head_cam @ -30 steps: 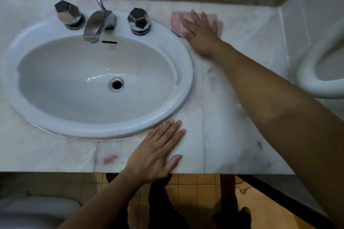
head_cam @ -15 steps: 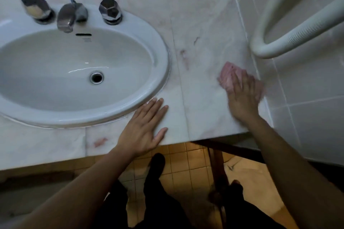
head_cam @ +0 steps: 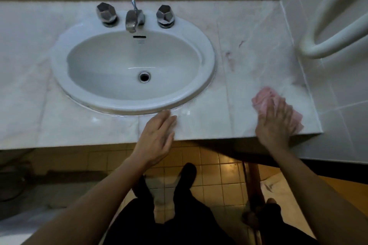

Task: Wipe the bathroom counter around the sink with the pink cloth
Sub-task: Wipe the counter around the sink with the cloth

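Observation:
The pink cloth (head_cam: 265, 98) lies crumpled on the marble counter (head_cam: 256, 65) at its front right corner, close to the tiled side wall. My right hand (head_cam: 275, 123) presses flat on the cloth, covering its near half. My left hand (head_cam: 157, 137) rests palm down on the counter's front edge, fingers apart, its fingertips just below the rim of the white oval sink (head_cam: 207, 59). The sink sits in the middle of the counter.
A chrome faucet (head_cam: 133, 18) with two faceted knobs (head_cam: 106, 13) (head_cam: 165, 15) stands behind the basin. A white curved rail (head_cam: 326, 43) hangs on the tiled right wall (head_cam: 338, 89). Reddish stains (head_cam: 230, 59) mark the counter right of the sink. Yellow floor tiles (head_cam: 211, 165) lie below.
My right hand has dragged the pink cloth from the back of the counter beside the right knob to the front right corner. My left hand has stayed on the front edge.

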Action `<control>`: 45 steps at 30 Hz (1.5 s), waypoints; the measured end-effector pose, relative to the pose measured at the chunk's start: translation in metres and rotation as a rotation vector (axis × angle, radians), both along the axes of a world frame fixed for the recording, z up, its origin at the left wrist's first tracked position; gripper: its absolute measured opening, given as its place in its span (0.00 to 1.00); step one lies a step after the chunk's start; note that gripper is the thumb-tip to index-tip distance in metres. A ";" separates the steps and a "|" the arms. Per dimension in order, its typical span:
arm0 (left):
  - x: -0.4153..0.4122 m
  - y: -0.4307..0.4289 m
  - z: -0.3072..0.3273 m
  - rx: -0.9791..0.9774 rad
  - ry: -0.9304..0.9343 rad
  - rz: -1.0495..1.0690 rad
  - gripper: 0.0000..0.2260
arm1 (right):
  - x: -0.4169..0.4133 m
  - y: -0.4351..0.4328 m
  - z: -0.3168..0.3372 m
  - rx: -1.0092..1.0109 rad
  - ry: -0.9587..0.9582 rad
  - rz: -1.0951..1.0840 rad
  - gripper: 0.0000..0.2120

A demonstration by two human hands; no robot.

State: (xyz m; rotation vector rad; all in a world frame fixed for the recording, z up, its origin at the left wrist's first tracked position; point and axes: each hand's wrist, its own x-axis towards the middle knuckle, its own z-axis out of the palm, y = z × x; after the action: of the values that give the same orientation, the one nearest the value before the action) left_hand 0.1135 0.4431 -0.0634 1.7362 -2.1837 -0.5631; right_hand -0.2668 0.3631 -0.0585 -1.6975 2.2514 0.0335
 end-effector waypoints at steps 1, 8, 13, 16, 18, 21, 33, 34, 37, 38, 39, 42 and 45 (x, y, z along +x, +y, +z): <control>0.019 0.014 0.002 -0.001 0.006 0.078 0.22 | 0.017 0.003 -0.004 -0.007 -0.004 0.002 0.32; 0.156 0.085 0.011 0.007 -0.056 0.546 0.23 | 0.199 0.060 -0.018 -0.035 -0.033 0.588 0.31; 0.254 0.109 0.010 0.062 -0.098 0.738 0.25 | 0.313 0.096 -0.022 -0.043 -0.044 0.696 0.31; 0.309 0.118 0.008 0.083 -0.136 0.741 0.26 | 0.383 0.107 -0.015 -0.039 -0.067 0.926 0.31; 0.344 0.123 0.006 0.101 -0.147 0.726 0.28 | 0.448 0.103 -0.007 -0.031 -0.138 0.975 0.30; 0.388 0.127 0.005 0.136 -0.157 0.708 0.30 | 0.547 0.076 -0.003 0.000 -0.188 1.016 0.31; 0.525 0.070 0.009 0.087 -0.189 0.765 0.30 | 0.708 0.027 -0.005 0.038 -0.133 0.996 0.31; 0.535 0.063 0.008 0.088 -0.192 0.789 0.30 | 0.705 0.033 -0.005 0.051 -0.153 1.066 0.31; 0.562 0.045 0.002 0.110 -0.208 0.820 0.31 | 0.716 0.004 -0.008 0.040 -0.166 1.112 0.30; 0.569 0.040 -0.001 0.121 -0.207 0.820 0.31 | 0.727 -0.017 -0.010 0.031 -0.148 1.056 0.30; 0.574 0.037 -0.004 0.126 -0.208 0.816 0.32 | 0.739 -0.043 -0.011 0.027 -0.130 0.974 0.30; 0.577 0.036 -0.009 0.102 -0.227 0.807 0.31 | 0.764 -0.129 -0.008 0.071 -0.077 0.754 0.30; 0.578 0.035 -0.011 0.096 -0.254 0.826 0.30 | 0.770 -0.212 0.002 0.118 -0.051 0.654 0.30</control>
State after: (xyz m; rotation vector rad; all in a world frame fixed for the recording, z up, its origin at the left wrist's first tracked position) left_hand 0.6919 0.4784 -0.0747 2.6213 -1.3549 -0.2366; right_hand 0.5028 0.1506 -0.0566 -2.2498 1.5343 0.2605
